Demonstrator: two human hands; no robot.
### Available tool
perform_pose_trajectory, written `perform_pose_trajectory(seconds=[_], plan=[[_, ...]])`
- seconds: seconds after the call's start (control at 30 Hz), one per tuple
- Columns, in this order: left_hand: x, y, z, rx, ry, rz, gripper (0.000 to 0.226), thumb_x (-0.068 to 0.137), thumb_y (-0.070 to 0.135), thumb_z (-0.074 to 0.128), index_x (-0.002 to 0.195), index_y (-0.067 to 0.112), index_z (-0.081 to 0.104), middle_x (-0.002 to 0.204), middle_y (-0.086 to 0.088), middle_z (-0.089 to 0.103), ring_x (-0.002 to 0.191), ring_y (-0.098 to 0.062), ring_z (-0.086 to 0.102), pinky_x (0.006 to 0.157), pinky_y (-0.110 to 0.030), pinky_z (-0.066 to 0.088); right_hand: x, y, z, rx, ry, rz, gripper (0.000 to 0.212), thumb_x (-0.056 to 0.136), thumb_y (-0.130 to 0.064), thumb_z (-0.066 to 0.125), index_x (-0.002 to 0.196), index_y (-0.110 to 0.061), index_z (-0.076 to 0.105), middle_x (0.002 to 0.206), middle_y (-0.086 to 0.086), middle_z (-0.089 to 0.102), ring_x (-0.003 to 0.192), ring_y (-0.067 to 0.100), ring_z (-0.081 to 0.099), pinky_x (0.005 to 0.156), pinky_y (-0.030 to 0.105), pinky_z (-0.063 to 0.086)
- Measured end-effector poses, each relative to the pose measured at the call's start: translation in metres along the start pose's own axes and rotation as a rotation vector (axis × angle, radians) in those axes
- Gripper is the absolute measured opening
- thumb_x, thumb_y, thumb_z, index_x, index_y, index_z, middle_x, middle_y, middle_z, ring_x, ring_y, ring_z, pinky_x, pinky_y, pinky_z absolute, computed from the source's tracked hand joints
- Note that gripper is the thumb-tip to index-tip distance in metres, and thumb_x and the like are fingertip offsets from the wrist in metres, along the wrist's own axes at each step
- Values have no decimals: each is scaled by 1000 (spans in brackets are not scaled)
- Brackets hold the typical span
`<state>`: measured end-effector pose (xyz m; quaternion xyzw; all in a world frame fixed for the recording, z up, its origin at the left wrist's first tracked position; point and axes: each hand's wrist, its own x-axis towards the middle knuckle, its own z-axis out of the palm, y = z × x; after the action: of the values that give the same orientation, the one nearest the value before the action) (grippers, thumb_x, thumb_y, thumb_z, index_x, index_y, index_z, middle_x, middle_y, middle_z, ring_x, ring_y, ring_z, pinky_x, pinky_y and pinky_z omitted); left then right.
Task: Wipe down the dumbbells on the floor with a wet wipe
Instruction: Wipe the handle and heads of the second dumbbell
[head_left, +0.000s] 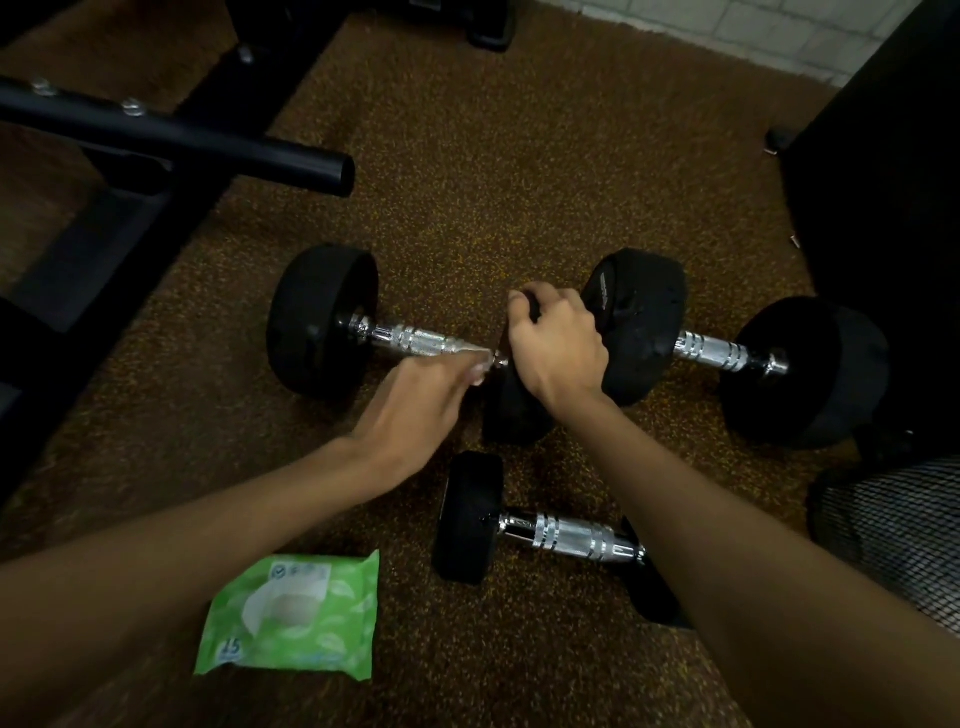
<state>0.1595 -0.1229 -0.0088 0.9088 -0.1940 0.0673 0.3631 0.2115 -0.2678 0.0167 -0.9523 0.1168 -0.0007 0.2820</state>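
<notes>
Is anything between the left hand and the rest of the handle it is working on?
Nothing visible. The left hand holds the handle's right end; the chrome toward the left weight lies bare. The right hand grips the other weight, out of the way.

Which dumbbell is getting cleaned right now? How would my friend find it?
Find the black frame tube at upper left; just below its end, on the speckled floor, lies the dumbbell. It is the leftmost of three, and the only one being touched: the right hand grips one end.
</notes>
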Motion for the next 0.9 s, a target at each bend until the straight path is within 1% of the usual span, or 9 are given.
perform_pose_trajectory(seconds=[0.1, 0.17, 0.23, 0.37, 0.5, 0.57, 0.7, 0.8, 0.9], plan=[[-8, 4, 0, -226, 121, -589, 21, 94, 22, 55, 106, 14, 71, 99, -4, 72, 93, -17, 65, 83, -28, 52, 2, 0, 0, 7, -6, 4, 43, 94, -49, 35, 126, -29, 56, 130, 5, 52, 116, 33, 51, 91, 43, 41], [-3, 2, 4, -653, 124, -1081, 17, 95, 15, 52, 98, 7, 67, 97, -12, 69, 86, -22, 65, 76, -38, 57, 3, 0, 0, 12, -8, 6, 43, 94, -49, 35, 124, -29, 57, 129, 6, 53, 115, 33, 52, 91, 43, 41], [9, -1, 5, -1097, 116, -1324, 18, 97, 3, 41, 101, 0, 59, 97, -16, 64, 80, -23, 63, 68, -36, 56, 3, -1, 0, 12, -10, 8, 42, 94, -49, 35, 124, -29, 57, 129, 6, 53, 115, 32, 52, 91, 42, 41], [34, -1, 8, -1385, 244, -1318, 25, 91, -11, 27, 92, -4, 51, 96, -19, 57, 79, -24, 58, 86, -40, 50, 1, -1, -1, 11, 1, 4, 42, 94, -49, 35, 124, -29, 56, 130, 5, 53, 116, 33, 52, 92, 43, 41], [38, 12, 24, -1458, 326, -1325, 29, 87, -15, 27, 102, -4, 51, 88, -17, 53, 72, -23, 55, 54, -26, 55, -1, 0, 1, 8, 10, -8, 44, 94, -50, 35, 127, -29, 55, 132, 5, 52, 118, 31, 51, 93, 43, 41], [36, 13, 33, -1509, 336, -1297, 29, 86, -16, 27, 93, -5, 53, 88, -18, 54, 73, -24, 57, 48, -27, 54, -2, 0, 1, 9, 14, -11, 44, 94, -50, 35, 128, -29, 55, 132, 4, 52, 118, 31, 51, 93, 44, 41], [33, 13, 36, -1620, 356, -1284, 35, 85, -15, 27, 100, -5, 57, 99, -17, 60, 89, -25, 61, 64, -26, 56, -1, 1, 1, 9, 17, -12, 44, 94, -49, 35, 128, -29, 55, 132, 5, 52, 118, 31, 51, 92, 44, 41], [20, 12, 30, -1643, 289, -1280, 38, 87, -17, 23, 102, -5, 55, 106, -15, 59, 112, -26, 55, 99, -32, 43, -3, 1, 2, 5, 21, -19, 45, 94, -50, 35, 129, -29, 54, 133, 5, 52, 118, 32, 51, 92, 43, 41], [10, 11, 23, -1684, 246, -1257, 47, 87, -18, 22, 124, -7, 49, 120, -20, 56, 123, -31, 49, 100, -36, 40, -4, 2, 3, -4, 29, -23, 46, 94, -50, 34, 130, -28, 54, 133, 5, 52, 118, 32, 51, 91, 42, 41]])
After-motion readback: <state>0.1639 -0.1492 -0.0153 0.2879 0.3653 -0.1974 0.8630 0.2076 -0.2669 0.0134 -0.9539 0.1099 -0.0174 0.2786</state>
